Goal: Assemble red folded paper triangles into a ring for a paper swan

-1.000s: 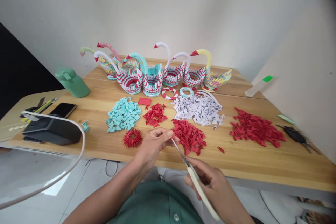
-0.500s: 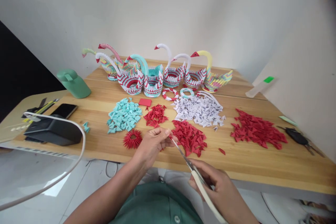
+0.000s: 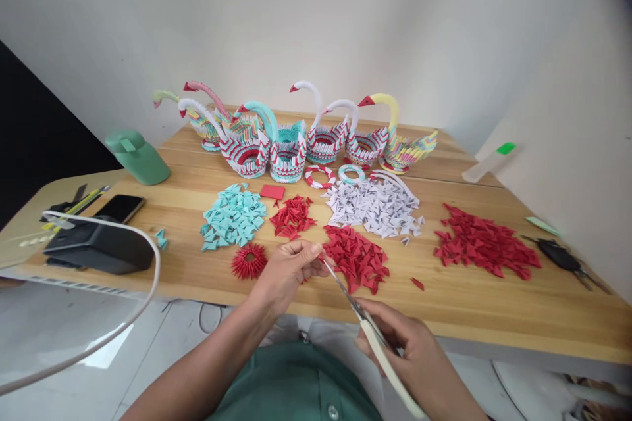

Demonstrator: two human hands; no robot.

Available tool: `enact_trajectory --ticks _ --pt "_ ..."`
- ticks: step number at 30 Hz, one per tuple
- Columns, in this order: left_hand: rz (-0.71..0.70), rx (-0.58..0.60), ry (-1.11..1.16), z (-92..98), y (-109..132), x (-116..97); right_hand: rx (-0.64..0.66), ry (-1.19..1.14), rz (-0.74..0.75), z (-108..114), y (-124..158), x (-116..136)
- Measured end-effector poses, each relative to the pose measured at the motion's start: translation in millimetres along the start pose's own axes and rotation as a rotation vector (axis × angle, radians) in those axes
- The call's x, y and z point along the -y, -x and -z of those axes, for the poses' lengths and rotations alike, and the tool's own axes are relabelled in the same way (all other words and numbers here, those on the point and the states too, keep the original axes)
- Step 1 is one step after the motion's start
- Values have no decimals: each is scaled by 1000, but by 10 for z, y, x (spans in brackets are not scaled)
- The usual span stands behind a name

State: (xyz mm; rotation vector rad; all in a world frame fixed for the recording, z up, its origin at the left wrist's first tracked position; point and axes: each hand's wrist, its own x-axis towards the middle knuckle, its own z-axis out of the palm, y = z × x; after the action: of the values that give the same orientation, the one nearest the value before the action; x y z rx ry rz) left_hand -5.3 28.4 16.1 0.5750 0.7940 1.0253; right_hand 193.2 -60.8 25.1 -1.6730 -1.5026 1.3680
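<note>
My left hand [image 3: 286, 271] is pinched shut over the table's front edge, its fingertips on a small red paper piece [image 3: 320, 257] that is mostly hidden. My right hand [image 3: 412, 350] is closed on the pale handles of a pair of scissors [image 3: 365, 322], whose blades point up and left and meet my left fingertips. A pile of red folded triangles [image 3: 356, 256] lies just right of the blade tips. A small red spiky ring [image 3: 249, 260] sits just left of my left hand.
On the wooden table [image 3: 494, 309]: a teal pile [image 3: 233, 217], a white pile [image 3: 375, 207], two more red piles [image 3: 293, 215] [image 3: 486, 245], several paper swans [image 3: 291, 135] at the back, a green dispenser [image 3: 138, 156], a phone [image 3: 121, 207], a black device [image 3: 96, 247], keys [image 3: 560, 256].
The view shifted slightly. My right hand slid a little right and down with the scissors, and the blade tips stay at my left fingertips.
</note>
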Motion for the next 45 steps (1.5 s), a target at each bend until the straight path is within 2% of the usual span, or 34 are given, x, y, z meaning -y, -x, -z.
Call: enact_trajectory --ticks 5,9,11,14,16,20,24,27,32,35,41,43,45 --pt "-22 0 -48 9 2 17 -12 27 20 9 -14 -1" --pt "-101 -11 -205 18 5 49 -35 158 101 23 -34 -51" --pt "-116 -8 -252 21 4 50 -130 249 215 23 -34 -88" --pt "-108 -6 -198 28 -1 25 -272 286 370 23 -9 -130" --pt "-91 -6 -101 34 -4 -4 -262 233 333 32 18 -130" --pt "-35 0 22 40 -5 -45 -135 87 146 57 47 -76" --pt "-28 20 8 33 2 -35 -2 55 110 51 -4 -62" --pt "-30 41 6 31 3 -17 33 63 105 44 -59 -95" --pt "-27 70 -17 25 -8 -12 23 138 112 61 -105 -134" --pt "-43 63 -59 24 -10 -8 -3 201 171 77 -87 -134" --pt "-184 -55 -276 13 -2 50 -273 475 473 70 -47 -118" --pt "-191 -52 -296 11 -2 65 -273 450 449 37 -28 -74" --pt "-187 -55 -254 24 -13 70 -209 359 350 -15 6 -26"
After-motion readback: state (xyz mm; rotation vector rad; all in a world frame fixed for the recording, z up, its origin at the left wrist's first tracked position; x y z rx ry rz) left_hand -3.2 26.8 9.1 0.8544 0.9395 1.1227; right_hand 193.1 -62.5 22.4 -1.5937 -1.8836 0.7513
